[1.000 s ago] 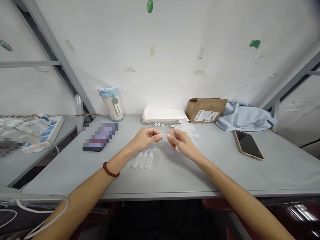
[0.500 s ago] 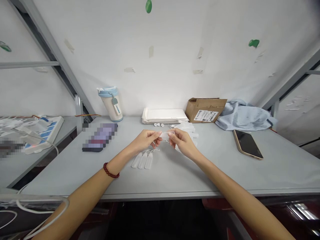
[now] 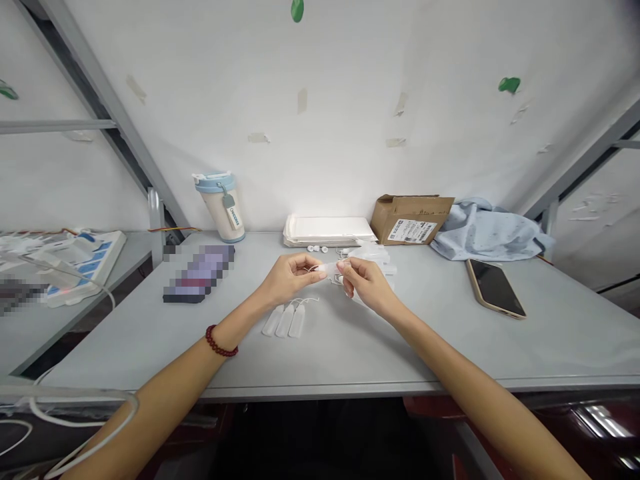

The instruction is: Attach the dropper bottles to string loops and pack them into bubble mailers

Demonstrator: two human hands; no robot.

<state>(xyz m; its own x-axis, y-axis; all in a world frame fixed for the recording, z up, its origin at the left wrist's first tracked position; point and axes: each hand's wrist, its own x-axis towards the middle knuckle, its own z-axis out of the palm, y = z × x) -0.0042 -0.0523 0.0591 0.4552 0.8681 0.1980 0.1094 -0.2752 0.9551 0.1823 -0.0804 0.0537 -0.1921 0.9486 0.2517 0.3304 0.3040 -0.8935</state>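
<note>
My left hand [image 3: 289, 279] pinches one end of a small translucent white tag [image 3: 330, 269] with a thin white string, just above the table. At the tag's other end, the thumb and fingertips of my right hand [image 3: 369, 283] close on it. Three similar flat, translucent tags [image 3: 283, 321] with looped strings lie side by side on the table, below and left of the held one. Behind my right hand lies a pile of clear and white plastic pieces [image 3: 375, 253], partly covered by that hand. Several small white round pieces [image 3: 317, 249] rest beyond my fingers.
White flat trays or boxes [image 3: 330, 230] are stacked against the wall, beside an open cardboard box [image 3: 411, 220] and a light blue cloth [image 3: 487, 230]. A tumbler [image 3: 220, 208] and a blurred-out flat object [image 3: 200, 273] are left; a phone [image 3: 495, 288] is right. Cables [image 3: 85, 423] hang lower left.
The fingers of my left hand have shifted on the tag, and a thin string now shows by them. My hands stay over nearly the same spot.
</note>
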